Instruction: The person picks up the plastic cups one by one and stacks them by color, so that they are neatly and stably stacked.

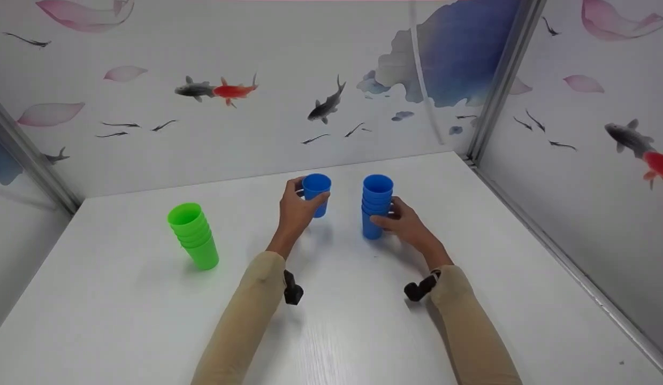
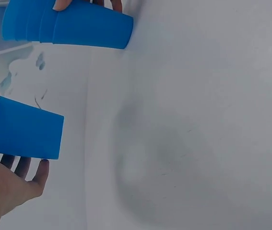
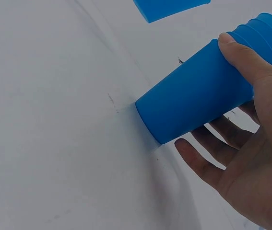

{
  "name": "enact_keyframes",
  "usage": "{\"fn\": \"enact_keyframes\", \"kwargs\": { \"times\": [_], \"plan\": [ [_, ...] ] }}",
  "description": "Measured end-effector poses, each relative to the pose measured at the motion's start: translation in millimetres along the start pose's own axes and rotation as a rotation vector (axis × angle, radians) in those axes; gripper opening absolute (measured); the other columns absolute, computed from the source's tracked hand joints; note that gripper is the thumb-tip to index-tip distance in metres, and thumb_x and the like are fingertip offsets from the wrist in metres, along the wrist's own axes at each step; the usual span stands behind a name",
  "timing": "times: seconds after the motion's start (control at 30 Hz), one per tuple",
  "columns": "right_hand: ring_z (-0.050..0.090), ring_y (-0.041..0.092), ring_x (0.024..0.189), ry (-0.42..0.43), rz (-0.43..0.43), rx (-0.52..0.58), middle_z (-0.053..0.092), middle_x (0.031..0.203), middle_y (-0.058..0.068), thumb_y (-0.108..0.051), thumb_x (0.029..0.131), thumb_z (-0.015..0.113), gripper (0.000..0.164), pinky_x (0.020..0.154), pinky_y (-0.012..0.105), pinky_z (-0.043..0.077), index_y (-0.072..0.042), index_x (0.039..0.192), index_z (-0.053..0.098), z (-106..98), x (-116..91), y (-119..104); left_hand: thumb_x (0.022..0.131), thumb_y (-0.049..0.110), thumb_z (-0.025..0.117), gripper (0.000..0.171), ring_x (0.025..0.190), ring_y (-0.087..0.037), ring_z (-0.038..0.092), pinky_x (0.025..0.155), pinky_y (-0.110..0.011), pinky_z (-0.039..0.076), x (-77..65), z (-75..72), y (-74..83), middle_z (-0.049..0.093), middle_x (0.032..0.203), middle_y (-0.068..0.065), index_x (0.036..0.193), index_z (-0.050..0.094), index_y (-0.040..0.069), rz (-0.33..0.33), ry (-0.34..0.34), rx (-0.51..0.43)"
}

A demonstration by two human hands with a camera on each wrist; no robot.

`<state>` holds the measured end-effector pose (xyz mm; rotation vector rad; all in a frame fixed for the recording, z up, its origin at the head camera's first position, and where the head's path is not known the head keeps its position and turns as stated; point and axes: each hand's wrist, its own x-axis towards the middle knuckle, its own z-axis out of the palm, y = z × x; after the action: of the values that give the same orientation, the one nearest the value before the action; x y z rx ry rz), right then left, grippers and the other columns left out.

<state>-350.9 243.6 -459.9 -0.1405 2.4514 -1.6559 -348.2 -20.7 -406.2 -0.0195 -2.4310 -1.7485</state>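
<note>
My left hand (image 1: pixel 297 208) grips a single blue cup (image 1: pixel 317 184), thumb on the near side and fingers round the far side. In the left wrist view this cup (image 2: pixel 25 128) hangs above the table, its base off the surface. To its right stands a stack of several nested blue cups (image 1: pixel 375 203), upright on the table. My right hand (image 1: pixel 406 223) holds that stack low down, the thumb across its front. The right wrist view shows the stack (image 3: pixel 193 93) between thumb and fingers, its base at the tabletop.
A stack of several green cups (image 1: pixel 195 235) stands on the white table (image 1: pixel 331 331) to the left. A white wall panel (image 1: pixel 256 139) painted with fish and petals rises along the back edge. Another panel (image 1: pixel 588 160) borders the right side.
</note>
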Motion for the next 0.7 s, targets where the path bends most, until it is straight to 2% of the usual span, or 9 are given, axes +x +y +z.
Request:
{"fn": "enact_keyframes", "kwargs": {
  "times": [0.3, 0.5, 0.7],
  "plan": [
    [0.040, 0.037, 0.145, 0.008, 0.012, -0.014, 0.034, 0.161, 0.014, -0.060, 0.082, 0.074, 0.100, 0.114, 0.054, 0.042, -0.021, 0.158, 0.023, 1.0, 0.2, 0.0, 0.090, 0.035, 0.075, 0.073, 0.138, -0.035, 0.049, 0.116, -0.054, 0.041, -0.6, -1.7, 34.0, 0.051, 0.148, -0.017, 0.148, 0.041, 0.006, 0.050, 0.024, -0.095],
    [0.039, 0.037, 0.146, 0.008, 0.016, -0.012, 0.034, 0.161, 0.015, -0.058, 0.083, 0.074, 0.099, 0.114, 0.054, 0.042, -0.020, 0.158, 0.022, -0.4, 0.7, -0.3, 0.090, 0.036, 0.074, 0.075, 0.139, -0.035, 0.049, 0.115, -0.054, 0.041, -0.5, -1.9, 57.8, 0.051, 0.148, -0.017, 0.149, 0.040, 0.006, 0.070, 0.014, -0.113],
    [0.038, 0.037, 0.146, 0.013, 0.040, -0.021, 0.033, 0.162, 0.014, -0.060, 0.081, 0.074, 0.101, 0.115, 0.054, 0.042, -0.021, 0.159, 0.021, 0.2, 1.7, -0.4, 0.089, 0.037, 0.075, 0.074, 0.138, -0.034, 0.050, 0.115, -0.052, 0.043, -0.7, 0.9, 74.0, 0.051, 0.148, -0.016, 0.148, 0.041, 0.007, 0.081, -0.011, -0.126]
  ]
}}
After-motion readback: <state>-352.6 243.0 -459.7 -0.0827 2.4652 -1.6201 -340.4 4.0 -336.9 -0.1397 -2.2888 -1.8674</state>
